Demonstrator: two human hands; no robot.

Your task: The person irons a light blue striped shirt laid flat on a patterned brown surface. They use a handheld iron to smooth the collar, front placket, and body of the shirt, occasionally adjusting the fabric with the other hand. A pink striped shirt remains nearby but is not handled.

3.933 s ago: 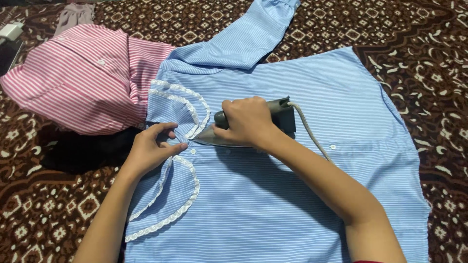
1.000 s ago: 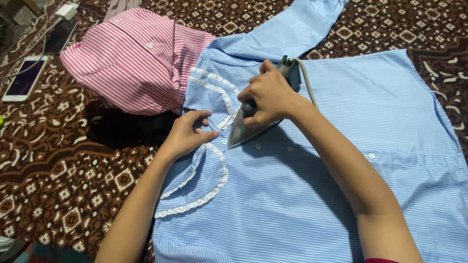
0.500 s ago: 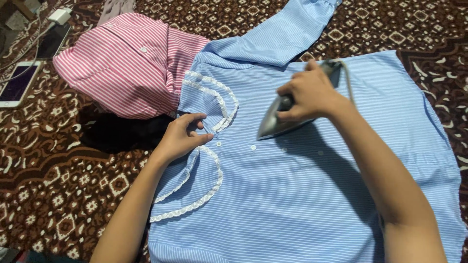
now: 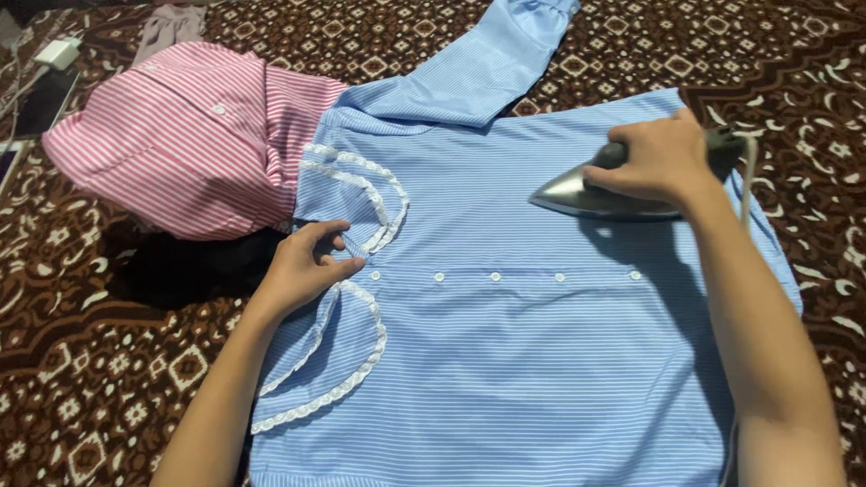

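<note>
Two hands, one shirt, more cloth left to press

Two hands work on a blue striped shirt [image 4: 505, 361] that lies flat and buttoned on a brown patterned carpet [image 4: 90, 397]. The right hand [image 4: 654, 160] is wrapped tight around the handle of a grey iron [image 4: 577, 194]. The iron sits near the shirt's far right side, close to the hem, with its point turned toward the collar. Its cord [image 4: 747, 171] hangs off the back. The left hand [image 4: 302, 266] pinches the cloth at the neck, right where the two halves of the lace-edged collar [image 4: 361, 203] meet, and holds it in place.

The middle of the shirt, along the row of white buttons [image 4: 494, 276], looks smooth. I think that part is mostly done. The sleeve [image 4: 478, 72] is folded up past the shoulder and looks like it still needs pressing. The collar curls a bit too. A pink striped shirt [image 4: 180, 135] lies in a heap beside the collar, just touching the blue one.
</note>
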